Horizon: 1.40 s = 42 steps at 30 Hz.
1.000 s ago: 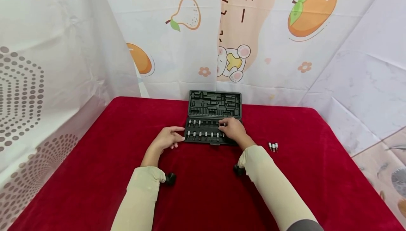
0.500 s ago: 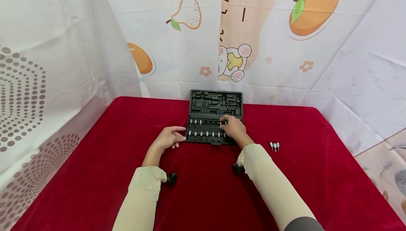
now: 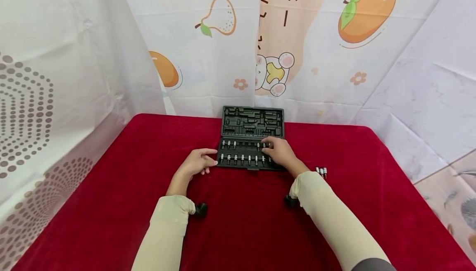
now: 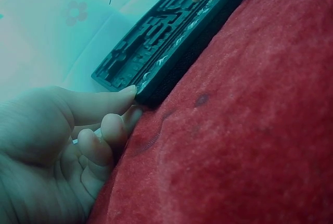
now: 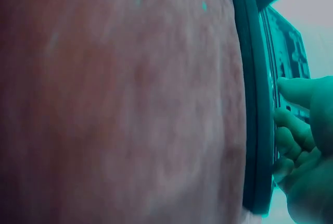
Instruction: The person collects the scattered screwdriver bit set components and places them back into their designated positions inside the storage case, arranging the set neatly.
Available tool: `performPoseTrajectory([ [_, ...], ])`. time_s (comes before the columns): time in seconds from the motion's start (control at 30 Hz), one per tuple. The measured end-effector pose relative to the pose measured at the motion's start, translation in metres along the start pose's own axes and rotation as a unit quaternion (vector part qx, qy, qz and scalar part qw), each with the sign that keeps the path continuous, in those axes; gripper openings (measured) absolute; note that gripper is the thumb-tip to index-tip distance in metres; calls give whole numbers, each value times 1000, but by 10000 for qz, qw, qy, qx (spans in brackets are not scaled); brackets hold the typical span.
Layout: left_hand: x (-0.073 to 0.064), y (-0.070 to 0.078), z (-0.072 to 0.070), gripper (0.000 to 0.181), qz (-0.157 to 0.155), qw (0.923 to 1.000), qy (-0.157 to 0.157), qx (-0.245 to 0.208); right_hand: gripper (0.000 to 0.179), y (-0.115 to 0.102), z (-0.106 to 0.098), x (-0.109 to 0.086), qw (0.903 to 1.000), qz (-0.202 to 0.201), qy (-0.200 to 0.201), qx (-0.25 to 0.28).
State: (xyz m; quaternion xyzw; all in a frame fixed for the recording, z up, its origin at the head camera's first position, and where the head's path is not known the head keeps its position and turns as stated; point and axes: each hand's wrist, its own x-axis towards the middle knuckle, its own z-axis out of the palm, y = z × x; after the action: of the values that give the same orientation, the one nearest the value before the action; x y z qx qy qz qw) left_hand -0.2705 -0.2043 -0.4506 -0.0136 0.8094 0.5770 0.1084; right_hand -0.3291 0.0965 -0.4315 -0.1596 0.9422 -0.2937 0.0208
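A black plastic case [image 3: 247, 152] lies open on the red cloth, holding two rows of silver bit sockets. Several bit sockets [image 3: 242, 159] fill the near row. My left hand [image 3: 195, 162] touches the case's left side with extended index finger and thumb; in the left wrist view its thumb [image 4: 104, 104] meets the case corner, other fingers bent below. My right hand [image 3: 280, 152] is over the right part of the far row, index fingertip and thumb at either end of a bit socket [image 3: 264, 145]; I cannot tell whether it grips it.
The case lid [image 3: 253, 121], with moulded recesses, stands raised at the back near the printed curtain [image 3: 208, 72]. Three loose bit sockets [image 3: 321, 172] lie on the red cloth [image 3: 238, 229], right of the case, partly overlapped by my right sleeve [image 3: 323, 205].
My right hand has shifted right along the far row, uncovering a bit socket left of its fingers and more of the near row. The left hand stays at the case's left side.
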Motion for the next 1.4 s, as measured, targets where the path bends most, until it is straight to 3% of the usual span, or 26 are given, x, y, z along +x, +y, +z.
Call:
performPoseTrajectory([
  [0.27,1,-1,0,48,-21,10000,-5,6,26,18,-18,-14,9993,-176,284,137],
  [0.73,-1,-1,1,47,-1,10000,32,-38,20,46,-44,-26,9985,-79,525,121],
  [1.4,0,-1,1,47,-33,10000,46,13,21,85,-68,-51,9998,96,178,49],
])
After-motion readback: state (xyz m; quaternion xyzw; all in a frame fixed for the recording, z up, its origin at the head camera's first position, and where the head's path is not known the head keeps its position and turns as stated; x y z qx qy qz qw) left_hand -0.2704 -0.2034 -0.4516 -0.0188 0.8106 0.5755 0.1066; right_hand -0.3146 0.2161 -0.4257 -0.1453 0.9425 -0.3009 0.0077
